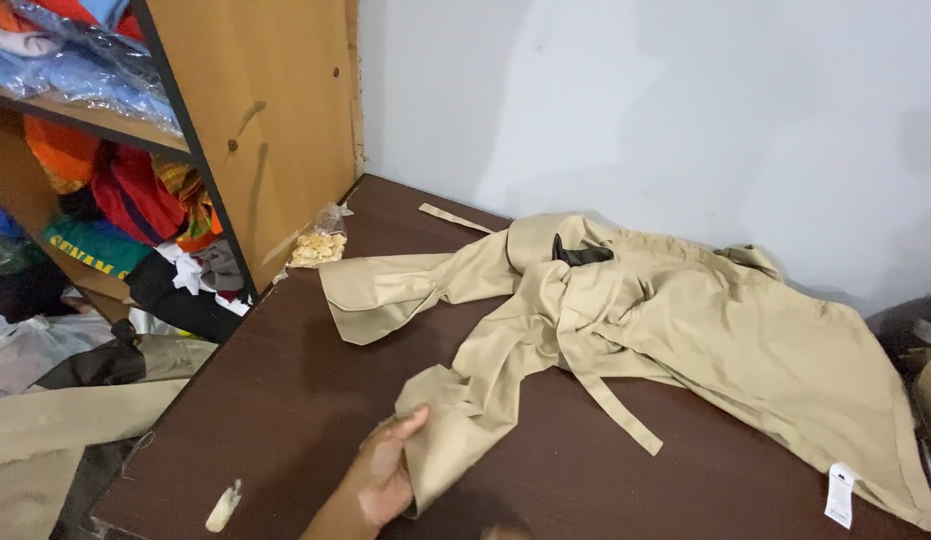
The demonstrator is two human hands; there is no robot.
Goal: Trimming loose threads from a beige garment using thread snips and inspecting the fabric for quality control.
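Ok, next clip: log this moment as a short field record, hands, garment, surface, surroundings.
left hand: left hand grips the edge of a sleeve of the beige cotton belted coat
right hand: not in view
garment: spread crumpled, white tag at its hem
surface: dark brown wooden table
other items: small clear bag of pale crumbly pieces near the table's far corner
surroundings: wooden shelf unit of folded colourful clothes at left; white wall behind
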